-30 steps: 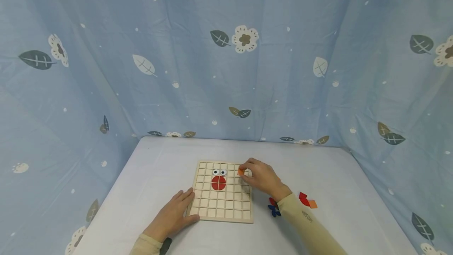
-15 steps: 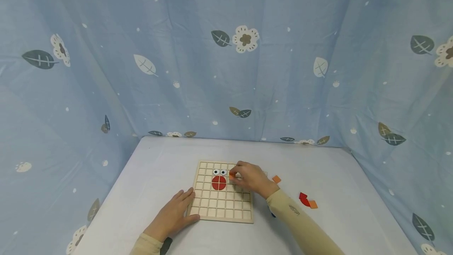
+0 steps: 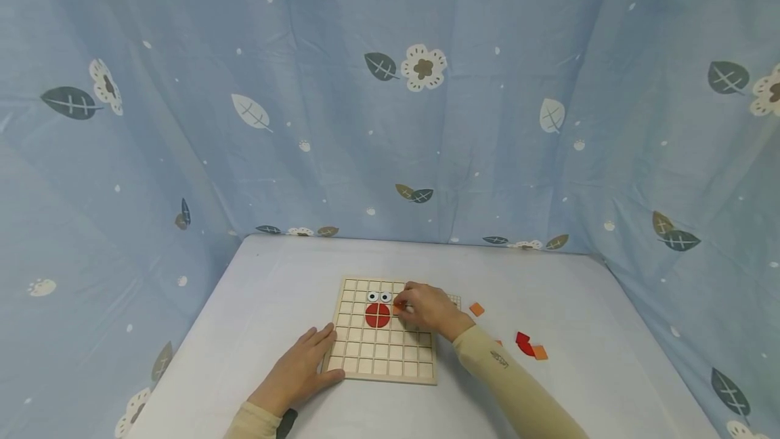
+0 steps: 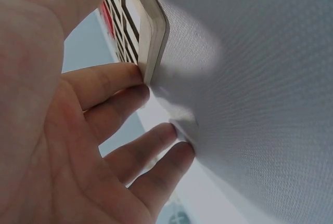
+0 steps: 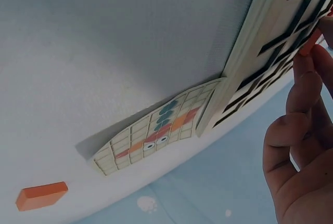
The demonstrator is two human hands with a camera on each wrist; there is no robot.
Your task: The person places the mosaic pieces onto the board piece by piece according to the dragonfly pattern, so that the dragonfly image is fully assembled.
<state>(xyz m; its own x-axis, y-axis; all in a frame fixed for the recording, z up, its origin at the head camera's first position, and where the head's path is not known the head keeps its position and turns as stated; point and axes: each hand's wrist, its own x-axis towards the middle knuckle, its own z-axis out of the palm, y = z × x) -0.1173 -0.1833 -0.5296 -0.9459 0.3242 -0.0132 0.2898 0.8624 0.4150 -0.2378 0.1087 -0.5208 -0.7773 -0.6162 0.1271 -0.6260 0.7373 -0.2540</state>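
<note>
A wooden grid board [image 3: 380, 366] lies on the white table. Four red quarter-circle tiles make a red disc [image 3: 371, 310] in its cells, with two white eye tiles [image 3: 373, 297] just above. My right hand [image 3: 429, 307] is over the upper right part of the board, pinching an orange tile [image 5: 311, 42] between thumb and fingertips, right beside the disc and the eyes. My left hand [image 3: 298, 366] rests at the board's lower left corner. Its extended fingers [image 4: 117, 78] touch the left edge, and the thumb lies along the near edge.
A patterned card [image 5: 140, 140] lies beyond the board's right side, partly hidden by my right hand in the head view. Farther right are a loose orange tile [image 3: 477, 309], red pieces [image 3: 524, 345] and another orange tile [image 3: 539, 352]. A blue curtain [image 3: 487, 120] hangs behind the table.
My right hand has moved left across the board with the orange tile, from near the right edge to beside the red disc. The left hand has stayed in place.
</note>
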